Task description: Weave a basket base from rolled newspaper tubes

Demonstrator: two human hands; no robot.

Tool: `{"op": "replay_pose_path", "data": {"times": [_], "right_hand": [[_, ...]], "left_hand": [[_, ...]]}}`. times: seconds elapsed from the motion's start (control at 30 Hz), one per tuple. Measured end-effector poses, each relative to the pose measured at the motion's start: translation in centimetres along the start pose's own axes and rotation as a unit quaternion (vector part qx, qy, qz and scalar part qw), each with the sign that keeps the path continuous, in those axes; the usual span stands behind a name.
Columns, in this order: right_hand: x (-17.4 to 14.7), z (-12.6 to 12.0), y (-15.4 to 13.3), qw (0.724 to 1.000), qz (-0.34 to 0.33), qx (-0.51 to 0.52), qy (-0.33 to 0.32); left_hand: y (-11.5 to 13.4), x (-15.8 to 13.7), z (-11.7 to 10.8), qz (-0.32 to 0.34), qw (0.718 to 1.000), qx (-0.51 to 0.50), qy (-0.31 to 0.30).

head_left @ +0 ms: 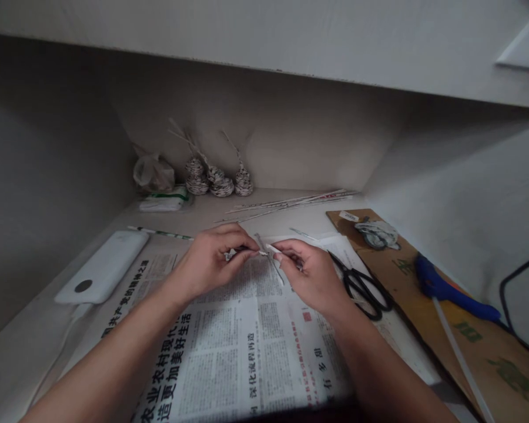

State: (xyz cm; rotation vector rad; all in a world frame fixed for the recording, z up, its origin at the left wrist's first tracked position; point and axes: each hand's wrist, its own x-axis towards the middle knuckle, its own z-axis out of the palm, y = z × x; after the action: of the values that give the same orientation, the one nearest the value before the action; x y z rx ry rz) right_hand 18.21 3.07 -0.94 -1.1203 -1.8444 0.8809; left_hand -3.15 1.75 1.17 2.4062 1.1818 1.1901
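Over the spread newspaper (229, 346), my left hand (216, 258) pinches the end of a thin rolled paper strip between thumb and fingertips. Close beside it, my right hand (311, 267) grips another pale paper strip (272, 249), its fingers curled. A few thin strips (277, 271) cross between the two sets of fingertips, and one slants down toward me. How they are joined is too small to make out. Black-handled scissors (364, 291) lie just right of my right hand, their blades partly hidden behind it.
Woven paper gourds (243, 181) stand along the back wall, near a plastic bag (153, 172). Long paper sticks (291, 204) lie in front. On the left is a white power bank (103, 267); on the right, a blue glue gun (452, 294) rests on cardboard (405, 294). A shelf overhangs.
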Motion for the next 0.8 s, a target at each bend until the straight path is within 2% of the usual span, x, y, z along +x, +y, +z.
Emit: {"op": "replay_pose_path", "data": {"times": [0.37, 0.8], "right_hand": [[-0.16, 0.3, 0.11, 1.0, -0.002, 0.017, -0.012], [-0.45, 0.58, -0.3, 1.0, -0.008, -0.005, -0.006]], "left_hand": [[0.26, -0.02, 0.35, -0.038, 0.999, -0.005, 0.001], [0.13, -0.15, 0.86, -0.037, 0.999, 0.019, 0.019]]}}
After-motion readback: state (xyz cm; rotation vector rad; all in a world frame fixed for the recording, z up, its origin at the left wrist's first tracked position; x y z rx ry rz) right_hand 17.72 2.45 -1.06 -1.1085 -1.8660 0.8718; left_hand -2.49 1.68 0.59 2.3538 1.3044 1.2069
